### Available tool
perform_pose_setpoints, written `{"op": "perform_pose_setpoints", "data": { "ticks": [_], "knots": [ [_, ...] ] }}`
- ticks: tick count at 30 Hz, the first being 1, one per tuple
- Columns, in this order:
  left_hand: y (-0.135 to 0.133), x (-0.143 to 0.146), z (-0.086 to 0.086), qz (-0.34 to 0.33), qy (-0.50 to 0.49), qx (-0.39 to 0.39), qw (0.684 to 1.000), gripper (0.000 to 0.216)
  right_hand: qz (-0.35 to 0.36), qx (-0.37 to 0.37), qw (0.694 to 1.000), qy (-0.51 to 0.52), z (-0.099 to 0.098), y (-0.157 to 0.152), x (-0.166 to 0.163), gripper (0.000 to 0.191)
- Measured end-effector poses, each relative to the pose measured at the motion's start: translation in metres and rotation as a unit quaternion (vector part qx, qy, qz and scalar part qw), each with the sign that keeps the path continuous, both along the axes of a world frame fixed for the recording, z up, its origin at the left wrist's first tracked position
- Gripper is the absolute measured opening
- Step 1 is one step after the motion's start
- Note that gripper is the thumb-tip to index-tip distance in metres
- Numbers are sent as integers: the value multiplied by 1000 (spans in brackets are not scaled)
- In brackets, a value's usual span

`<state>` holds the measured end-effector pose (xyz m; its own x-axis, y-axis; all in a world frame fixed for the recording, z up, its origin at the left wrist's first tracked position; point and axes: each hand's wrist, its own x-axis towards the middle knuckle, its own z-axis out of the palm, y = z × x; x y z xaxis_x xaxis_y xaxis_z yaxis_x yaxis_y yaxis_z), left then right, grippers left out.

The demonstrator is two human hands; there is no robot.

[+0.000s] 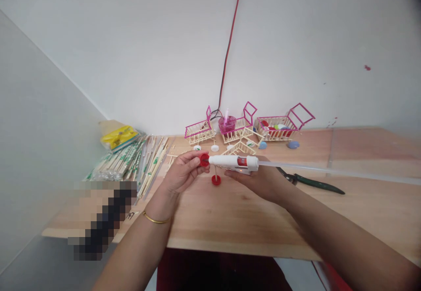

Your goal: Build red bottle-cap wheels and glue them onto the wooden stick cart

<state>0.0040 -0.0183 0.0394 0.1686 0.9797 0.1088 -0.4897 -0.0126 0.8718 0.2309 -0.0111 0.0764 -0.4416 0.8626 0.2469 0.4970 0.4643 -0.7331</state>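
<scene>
My left hand (pixel 184 171) pinches a small red bottle cap (pixel 204 159) and holds it against the nozzle of a white glue gun (pixel 234 162). The gun lies level in my right hand (pixel 259 179), whose fingers wrap round its body; a clear glue stick (pixel 296 165) sticks out of its back to the right. A second red cap (pixel 216 180) lies on the wooden table (pixel 230 216) just below the gun.
Several pink-and-wood stick carts (pixel 283 126) and a pink cup (pixel 226 124) stand by the back wall, with loose caps nearby. Packs of wooden sticks (pixel 131 161) lie at left, green-handled pliers (pixel 312 182) at right. A red cable (pixel 230 45) runs up the wall.
</scene>
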Motion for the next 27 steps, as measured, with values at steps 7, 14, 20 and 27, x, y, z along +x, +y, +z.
{"op": "perform_pose_setpoints", "data": {
  "ticks": [7, 14, 20, 27],
  "knots": [
    [-1, 0, 1, 6, 6, 2, 1000, 32, 9, 2, 1000, -2, -2, 1, 1, 20],
    [-2, 0, 3, 0, -11, -3, 1000, 34, 8, -4, 1000, -6, 2, -1, 1, 23],
    [-2, 0, 4, -6, -15, -4, 1000, 36, -2, 4, 1000, -10, 4, -2, 3, 23],
    [0, -3, 1, 5, -21, -3, 1000, 37, -26, 7, 999, 16, 7, -3, 4, 21]
  ]
}}
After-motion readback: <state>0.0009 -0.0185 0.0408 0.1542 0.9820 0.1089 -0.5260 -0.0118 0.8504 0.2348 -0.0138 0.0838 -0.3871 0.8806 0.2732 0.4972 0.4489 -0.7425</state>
